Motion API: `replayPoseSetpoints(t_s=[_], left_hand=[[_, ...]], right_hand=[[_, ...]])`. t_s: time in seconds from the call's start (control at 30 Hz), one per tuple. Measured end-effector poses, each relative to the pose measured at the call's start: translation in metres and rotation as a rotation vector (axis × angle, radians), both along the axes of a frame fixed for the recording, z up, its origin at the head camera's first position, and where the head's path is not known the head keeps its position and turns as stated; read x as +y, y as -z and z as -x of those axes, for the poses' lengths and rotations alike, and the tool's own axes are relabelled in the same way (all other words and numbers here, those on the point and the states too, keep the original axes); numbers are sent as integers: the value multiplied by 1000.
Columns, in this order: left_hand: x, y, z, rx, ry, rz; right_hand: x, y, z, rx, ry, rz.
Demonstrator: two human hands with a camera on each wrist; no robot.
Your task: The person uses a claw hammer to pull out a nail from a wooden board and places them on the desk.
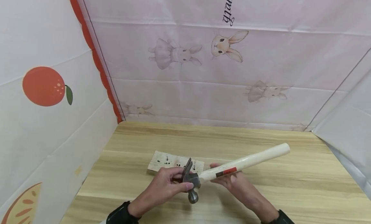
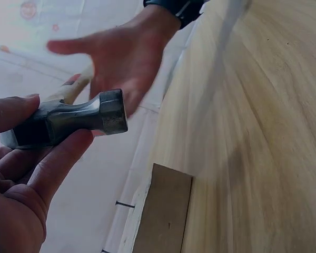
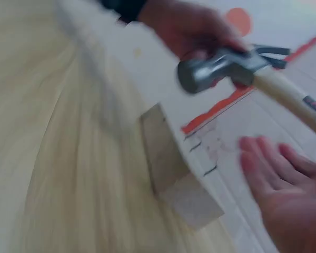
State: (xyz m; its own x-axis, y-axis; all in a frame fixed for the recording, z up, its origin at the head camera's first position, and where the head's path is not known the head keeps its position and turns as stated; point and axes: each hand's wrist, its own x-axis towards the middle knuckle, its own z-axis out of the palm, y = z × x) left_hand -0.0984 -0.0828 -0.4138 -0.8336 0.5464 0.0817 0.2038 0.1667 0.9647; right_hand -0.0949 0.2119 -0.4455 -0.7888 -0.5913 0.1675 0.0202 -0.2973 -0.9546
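Observation:
My left hand [image 1: 162, 186] pinches the steel head of a claw hammer [image 1: 250, 160] between thumb and fingers. Its claw points up and away, its round striking face down toward me. The pale wooden handle, with a red and black label, slants up to the right. Beneath and beside that handle is my right hand [image 1: 242, 189], fingers extended; the right wrist view shows the palm [image 3: 300, 205] apart from the handle. Just behind the left hand, a wooden block [image 1: 171, 158] lies on the table with several nails [image 2: 125, 204] standing out of its top.
The wood-grain tabletop [image 1: 95, 188] carries the block near its middle. A pinkish sheet with rabbit prints [image 1: 185, 98] hangs at the back. White sheeting with fruit prints [image 1: 43, 86] walls the left, and pale sheeting [image 1: 347, 121] the right.

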Motion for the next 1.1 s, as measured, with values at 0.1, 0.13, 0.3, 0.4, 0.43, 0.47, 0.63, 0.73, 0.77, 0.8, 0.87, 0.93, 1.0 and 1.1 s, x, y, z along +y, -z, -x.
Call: replayPoseSetpoints(t_s=[0.1,0.13,0.3,0.4,0.43,0.47,0.63,0.73,0.77,0.8,0.87,0.93,1.0,1.1], left_hand=[[4,1,0,6,21,-16],[5,2,0,11,26,-20],[7,3,-1,36,50,-29],[8,2,-1,39,51,-27],[9,2,-1,39,52,-24],[9,2,-1,36,54,-21],[11,0,-1,16,77,-9],[13,-1,-1,3,87,-6],[14,-1,-1,-1,90,-3],[14,-2,-1,-13,97,-5],[14,-2,-1,-41,109,-6],[14,-3,-1,-67,118,-7],[13,-3,0,-96,126,-15],[11,-3,1,-91,136,-10]], right_hand=[[3,2,4,-30,-54,365],[4,2,5,-57,-85,471],[7,-10,3,-248,-73,815],[5,-19,0,-306,45,849],[4,-22,-1,-314,84,851],[2,-25,-2,-319,117,851],[-4,-35,-5,-290,199,892],[-7,-42,-6,-276,217,939],[-8,-44,-6,-273,222,951],[-9,-46,-6,-269,231,957],[-11,-49,-7,-271,255,961],[-13,-52,-8,-267,281,942],[-15,-54,-9,-255,299,915],[-16,-56,-10,-219,286,881]])
